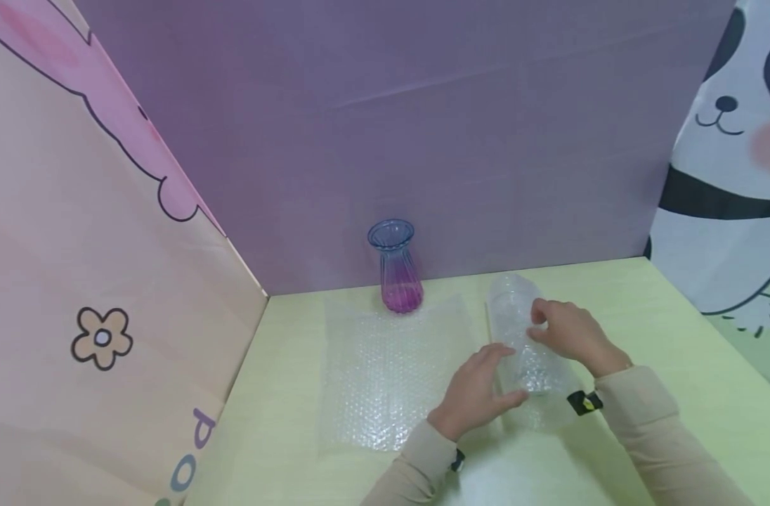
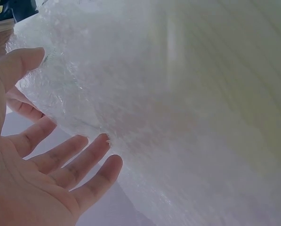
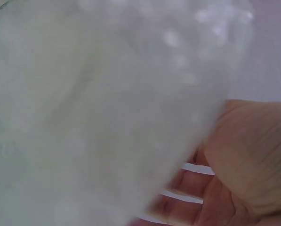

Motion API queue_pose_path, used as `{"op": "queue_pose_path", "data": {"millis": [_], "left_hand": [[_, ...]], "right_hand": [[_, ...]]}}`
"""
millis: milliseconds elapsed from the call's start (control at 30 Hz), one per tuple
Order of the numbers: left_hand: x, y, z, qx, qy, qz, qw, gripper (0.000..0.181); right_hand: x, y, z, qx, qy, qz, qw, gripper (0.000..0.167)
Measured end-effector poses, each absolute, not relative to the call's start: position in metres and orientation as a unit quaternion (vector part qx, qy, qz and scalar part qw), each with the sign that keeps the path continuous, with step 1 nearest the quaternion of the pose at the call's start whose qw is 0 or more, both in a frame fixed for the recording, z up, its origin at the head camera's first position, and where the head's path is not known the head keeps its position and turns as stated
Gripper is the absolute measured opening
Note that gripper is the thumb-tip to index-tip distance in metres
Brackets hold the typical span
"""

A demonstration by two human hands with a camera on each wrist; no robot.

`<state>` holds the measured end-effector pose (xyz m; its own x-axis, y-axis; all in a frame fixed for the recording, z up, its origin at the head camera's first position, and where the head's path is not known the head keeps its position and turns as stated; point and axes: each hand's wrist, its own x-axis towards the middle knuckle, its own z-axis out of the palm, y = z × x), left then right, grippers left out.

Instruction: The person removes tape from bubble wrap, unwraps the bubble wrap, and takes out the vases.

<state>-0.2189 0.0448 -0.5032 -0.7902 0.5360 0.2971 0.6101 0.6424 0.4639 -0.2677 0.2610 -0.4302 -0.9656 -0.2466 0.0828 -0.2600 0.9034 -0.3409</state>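
Observation:
A bundle of clear bubble wrap (image 1: pixel 514 302) lies rolled up on the right half of the table. Something shiny shows through its near end, too blurred to identify. Beside its left edge is my left hand (image 1: pixel 476 390), fingers spread and fairly straight; in the left wrist view the fingertips (image 2: pixel 113 165) are at the wrap's edge. My right hand (image 1: pixel 571 334) is over the right side of the bundle, thumb and forefinger curled together at the plastic. In the right wrist view the wrap (image 3: pixel 107 117) partly hides the right fingers (image 3: pixel 182 183).
A flat bubble wrap sheet (image 1: pixel 379 379) is spread to the left. At its far edge stands a ribbed glass vase (image 1: pixel 400 270), blue above and pink-purple below. A purple backdrop (image 1: pixel 423 140) rises behind the pale table (image 1: pixel 271 365), with printed panels at both sides.

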Motion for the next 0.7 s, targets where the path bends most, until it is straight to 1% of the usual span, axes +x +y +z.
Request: {"op": "queue_pose_path", "data": {"millis": [400, 700], "left_hand": [[-0.221, 0.044, -0.506, -0.319, -0.903, -0.278, 0.069, 0.067], [-0.222, 0.044, -0.508, -0.313, -0.905, -0.281, 0.063, 0.067]], "right_hand": [[-0.269, 0.255, -0.435, 0.114, -0.98, 0.159, 0.032, 0.018], [-0.266, 0.248, -0.436, 0.112, -0.982, 0.139, 0.054, 0.015]]}}
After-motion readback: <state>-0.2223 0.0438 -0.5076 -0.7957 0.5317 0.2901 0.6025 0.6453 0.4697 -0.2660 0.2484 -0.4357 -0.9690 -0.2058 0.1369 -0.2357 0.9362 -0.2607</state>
